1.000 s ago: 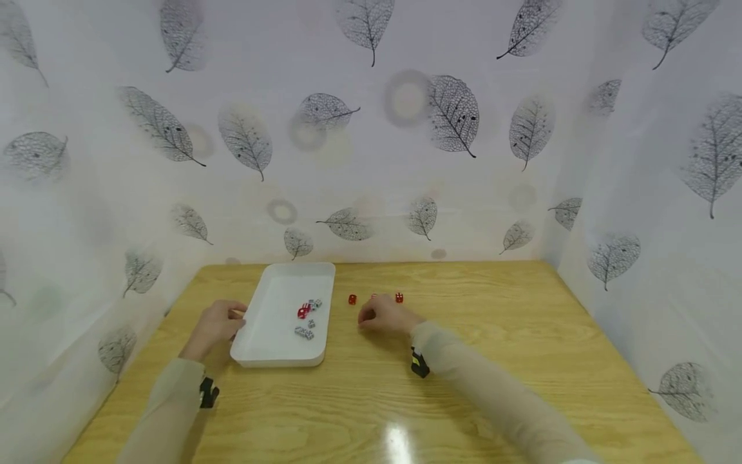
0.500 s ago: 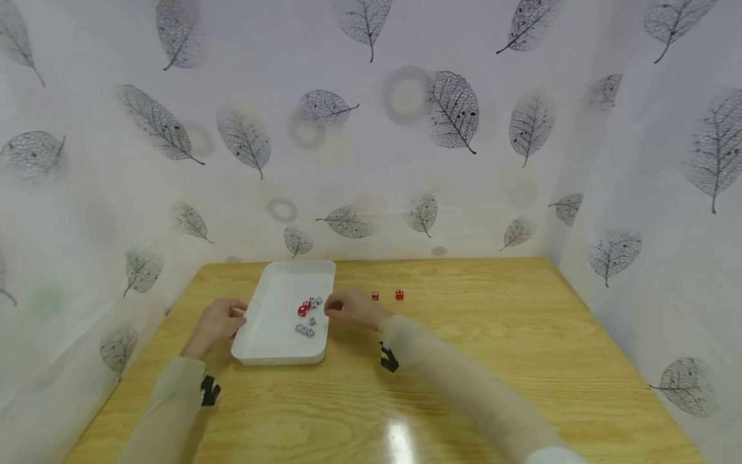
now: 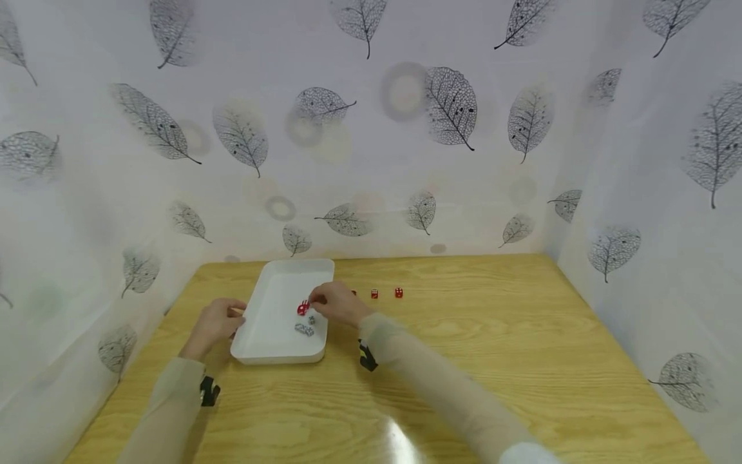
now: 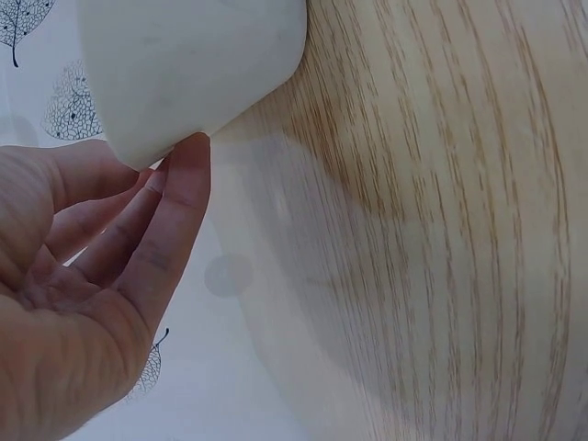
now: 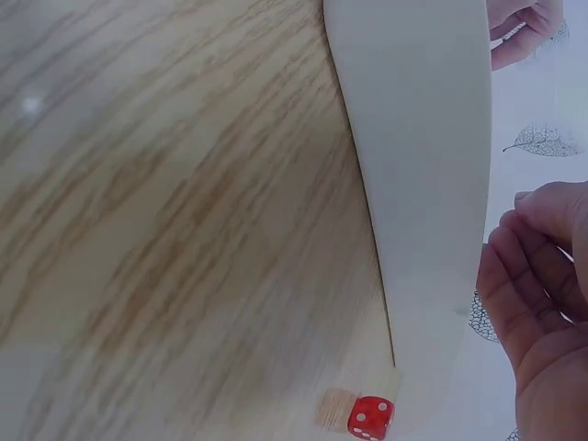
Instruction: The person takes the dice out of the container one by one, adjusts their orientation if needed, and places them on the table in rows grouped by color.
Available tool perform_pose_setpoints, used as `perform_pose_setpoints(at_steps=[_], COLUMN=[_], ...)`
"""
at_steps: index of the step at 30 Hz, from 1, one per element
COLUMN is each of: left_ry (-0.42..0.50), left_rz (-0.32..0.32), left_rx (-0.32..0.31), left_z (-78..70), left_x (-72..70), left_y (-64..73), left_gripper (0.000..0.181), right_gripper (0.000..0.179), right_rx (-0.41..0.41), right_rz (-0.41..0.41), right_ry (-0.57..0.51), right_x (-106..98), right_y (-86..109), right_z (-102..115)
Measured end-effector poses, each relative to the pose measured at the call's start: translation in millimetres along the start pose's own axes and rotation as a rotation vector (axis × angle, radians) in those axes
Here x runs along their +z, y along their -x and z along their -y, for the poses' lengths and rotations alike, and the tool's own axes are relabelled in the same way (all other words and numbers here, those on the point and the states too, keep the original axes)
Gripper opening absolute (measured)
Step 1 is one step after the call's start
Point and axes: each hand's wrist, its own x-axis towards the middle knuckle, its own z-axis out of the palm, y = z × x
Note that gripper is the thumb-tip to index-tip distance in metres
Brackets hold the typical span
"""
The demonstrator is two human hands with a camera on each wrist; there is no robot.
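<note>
My left hand point(image 3: 217, 324) grips the near-left side of a white tray point(image 3: 275, 351), thumb and fingers pinching its edge point(image 4: 147, 163) in the left wrist view. Inside the tray lie red dice point(image 3: 302, 309) and several silver-grey dice point(image 3: 304, 330). My right hand point(image 3: 341, 303) reaches over the tray's right wall, its curled fingertips right beside the red dice, covering silver-grey ones behind. In the right wrist view its thumb and fingers come close together; I cannot tell whether a die is between them.
Two red dice, one here point(image 3: 374, 294) and another point(image 3: 399, 292), stand on the wooden table point(image 3: 493, 335) right of the tray. A third point(image 5: 371, 419) sits nearer the tray, mostly behind the right hand in the head view. A leaf-patterned curtain point(image 3: 371, 161) surrounds the table.
My right hand has moved left from the table beside the red dice, across the tray's right wall, to above the dice inside. The left hand has stayed on the tray's edge.
</note>
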Motion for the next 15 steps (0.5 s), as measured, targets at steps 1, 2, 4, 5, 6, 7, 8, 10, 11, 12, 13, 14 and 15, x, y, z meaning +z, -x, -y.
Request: perform_pose_setpoints(at_steps=[1, 2, 4, 5, 6, 7, 8, 10, 11, 12, 13, 14, 15], left_ry=[-0.001, 0.0, -0.001, -0.002, -0.003, -0.006, -0.007, -0.012, -0.014, -0.014, -0.014, -0.012, -0.012], left_rz=[0.003, 0.006, 0.01, 0.012, 0.01, 0.01, 0.011, 0.016, 0.019, 0.021, 0.023, 0.024, 0.023], left_rx=[0.0, -0.003, -0.004, -0.004, -0.012, -0.014, -0.018, -0.028, -0.032, -0.037, -0.04, -0.04, -0.04], left_z=[0.0, -0.1, -0.1, -0.1, -0.4, -0.3, -0.6, -0.6, -0.4, -0.6, -0.7, -0.8, -0.7], left_x=[-0.1, 0.1, 0.6, 1.0, 1.3, 1.5, 1.6, 1.6, 1.5, 1.2, 1.1, 0.8, 0.8], left_y=[-0.1, -0.1, -0.4, -0.5, -0.7, -1.0, -1.1, -1.1, -1.2, -1.2, -1.0, -1.0, -0.9], left_gripper=[0.038, 0.038, 0.038, 0.038, 0.038, 0.038, 0.038, 0.037, 0.037, 0.037, 0.037, 0.037, 0.037], right_gripper=[0.018, 0.018, 0.019, 0.018, 0.019, 0.019, 0.02, 0.022, 0.024, 0.027, 0.03, 0.032, 0.035], right_rx=[0.01, 0.02, 0.039, 0.047, 0.062, 0.07, 0.079, 0.093, 0.096, 0.1, 0.096, 0.096, 0.095], right_rz=[0.006, 0.013, 0.028, 0.038, 0.047, 0.06, 0.077, 0.12, 0.141, 0.16, 0.176, 0.187, 0.194], right_ry=[0.01, 0.023, 0.066, 0.088, 0.106, 0.129, 0.151, 0.189, 0.209, 0.23, 0.254, 0.279, 0.302], right_x=[1, 3, 6, 7, 9, 10, 12, 16, 19, 21, 23, 25, 27], right_y=[-1.5, -3.2, -6.9, -9.0, -11.1, -13.2, -15.2, -18.7, -20.1, -21.1, -21.9, -22.5, -22.9], right_z=[0, 1, 2, 3, 4, 6, 7, 10, 11, 12, 14, 15, 16])
